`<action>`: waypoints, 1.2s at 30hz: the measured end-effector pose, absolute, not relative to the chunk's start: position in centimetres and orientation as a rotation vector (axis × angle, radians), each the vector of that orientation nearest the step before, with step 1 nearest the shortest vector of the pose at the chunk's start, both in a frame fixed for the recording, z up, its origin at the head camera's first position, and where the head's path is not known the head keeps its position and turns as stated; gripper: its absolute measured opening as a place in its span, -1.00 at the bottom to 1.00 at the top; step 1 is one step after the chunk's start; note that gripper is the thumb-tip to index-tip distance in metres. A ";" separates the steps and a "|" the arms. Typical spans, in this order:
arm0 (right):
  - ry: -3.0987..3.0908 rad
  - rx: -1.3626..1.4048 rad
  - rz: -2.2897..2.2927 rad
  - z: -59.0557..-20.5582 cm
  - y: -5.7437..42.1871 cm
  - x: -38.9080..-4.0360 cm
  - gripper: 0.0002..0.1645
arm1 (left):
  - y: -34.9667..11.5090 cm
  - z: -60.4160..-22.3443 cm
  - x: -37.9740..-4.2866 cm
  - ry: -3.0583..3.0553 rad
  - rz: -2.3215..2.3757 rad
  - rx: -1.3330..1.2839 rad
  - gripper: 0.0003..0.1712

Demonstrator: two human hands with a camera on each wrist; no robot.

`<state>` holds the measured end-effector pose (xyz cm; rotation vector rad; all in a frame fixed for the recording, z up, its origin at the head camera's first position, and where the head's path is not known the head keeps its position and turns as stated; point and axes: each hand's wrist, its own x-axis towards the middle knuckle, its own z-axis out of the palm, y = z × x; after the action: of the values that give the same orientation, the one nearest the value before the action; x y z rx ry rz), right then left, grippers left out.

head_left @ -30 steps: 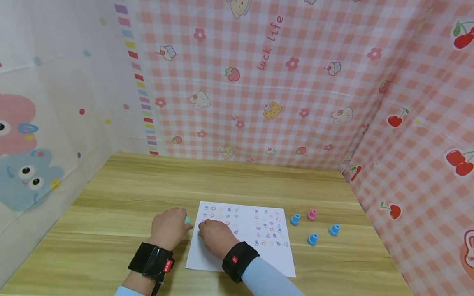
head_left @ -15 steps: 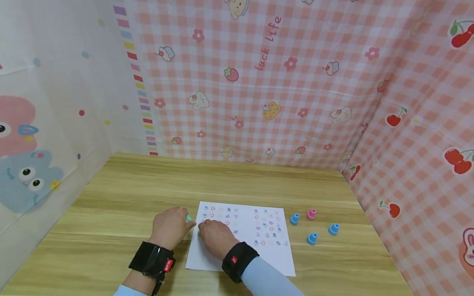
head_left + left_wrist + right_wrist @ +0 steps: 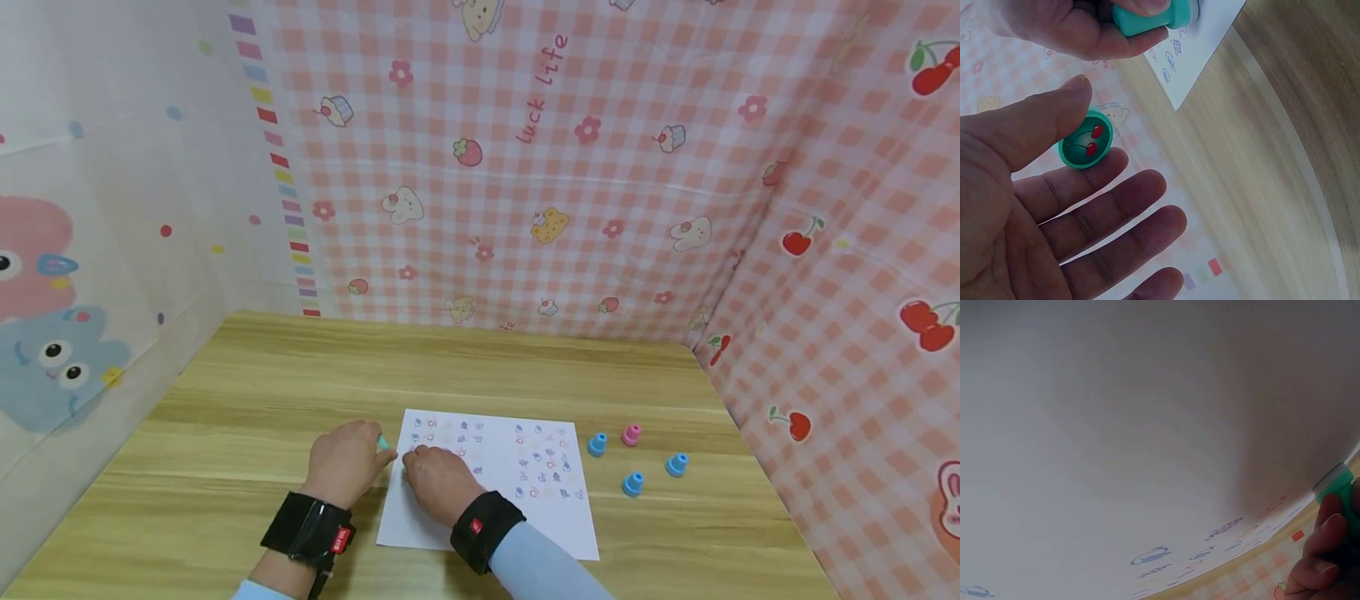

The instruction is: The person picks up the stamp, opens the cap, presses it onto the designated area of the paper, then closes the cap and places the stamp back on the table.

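Note:
My left hand (image 3: 347,460) is just left of the white paper (image 3: 498,442). Between its thumb and index finger it pinches a small round green cap (image 3: 1086,140); two red cherries show inside the rim. The other fingers lie spread in the left wrist view. Over the paper's left part, my right hand (image 3: 442,485) grips a green stamp (image 3: 1147,20). The stamp's pale end (image 3: 1330,479) points at the paper; whether it touches cannot be told. Rows of small blue, purple and red printed pictures cover parts of the sheet.
Right of the paper stand several stamps, blue ones (image 3: 633,484) and a pink one (image 3: 632,434). They rest on a wood-grain table (image 3: 300,375). Patterned cloth (image 3: 480,192) hangs behind and along both sides.
The left thumb and green cap have shifted slightly right toward the paper since the earliest frame. The right hand stays nearly in place on the paper's left part.

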<state>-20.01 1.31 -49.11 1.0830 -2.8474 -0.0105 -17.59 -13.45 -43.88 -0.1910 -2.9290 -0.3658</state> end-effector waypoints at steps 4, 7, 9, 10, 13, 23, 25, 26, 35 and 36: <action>-2.852 1.065 0.032 -49.0 1.6 -20.0 -0.82 | -13.3 -43.8 -17.6 -2.925 -0.365 -0.195 -0.64; -2.870 1.026 0.139 -48.8 2.1 -20.1 -0.81 | -13.1 -43.8 -17.5 -2.921 -0.358 -0.209 -0.65; -2.879 0.983 0.240 -48.6 2.5 -20.3 -0.80 | -13.0 -43.8 -17.5 -2.918 -0.359 -0.212 -0.66; -2.883 0.958 0.287 -48.5 2.8 -20.3 -0.79 | -13.0 -43.8 -17.5 -2.916 -0.356 -0.214 -0.65; -2.878 0.893 0.414 -47.9 3.6 -20.6 -0.76 | -12.7 -43.9 -17.6 -2.913 -0.350 -0.217 -0.65; -2.858 0.761 0.667 -46.4 5.3 -21.2 -0.80 | -11.2 -44.4 -17.8 -2.934 -0.428 -0.205 -0.65; -2.864 0.721 0.725 -46.2 5.6 -21.3 -0.79 | -10.9 -44.6 -17.9 -2.930 -0.446 -0.211 -0.64; -2.863 0.701 0.758 -46.0 5.7 -21.3 -0.78 | -10.8 -44.6 -17.9 -2.924 -0.460 -0.217 -0.64; -2.875 0.588 0.975 -45.1 6.3 -20.8 -0.74 | -9.7 -45.2 -18.0 -2.847 -0.491 -0.272 -0.62; -2.876 0.582 0.994 -45.0 6.3 -20.7 -0.74 | -9.6 -45.2 -18.0 -2.840 -0.494 -0.274 -0.61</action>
<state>-20.73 6.33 -44.97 0.5817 -2.8758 0.9936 -18.05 -9.57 -45.16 -0.2742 -2.8398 -0.4938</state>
